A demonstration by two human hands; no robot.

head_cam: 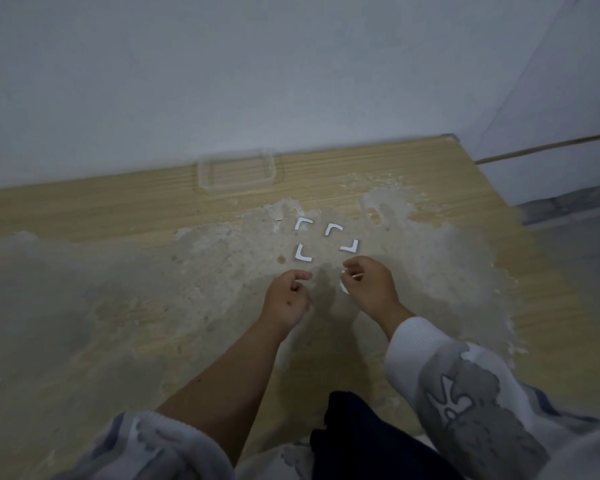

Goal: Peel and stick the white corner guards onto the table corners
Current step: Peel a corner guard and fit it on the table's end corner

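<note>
1. The counter (84,216) is wooden, with a big worn, pale patch over its middle. A clear plastic tray (236,171) stands at the far edge, close to the wall.
2. The left hand (286,297) hovers near the middle of the counter. Its fingers are curled and the thumb comes close to the forefinger. I cannot tell whether it pinches something small, like a backing strip, or holds nothing.
3. Four white corner guards (326,242) lie flat on the counter just beyond the hands, set out like the corners of a square. None of them is touched by a hand.
4. The right hand (368,284) is just right of the left hand and apart from it. Its fingers are curled around a small white piece (343,287) which shows at its left side; it looks like a fifth guard or its backing paper, but it is too small to be sure.
5. I judge that the step in hand is the peeling: both hands work close together on one piece, and no guard seems to be stuck on a corner yet.
6. The next move would need a fine pinch to separate the backing. Then the piece must be carried to a corner, such as the far right corner (447,137), and pressed on squarely.
</note>
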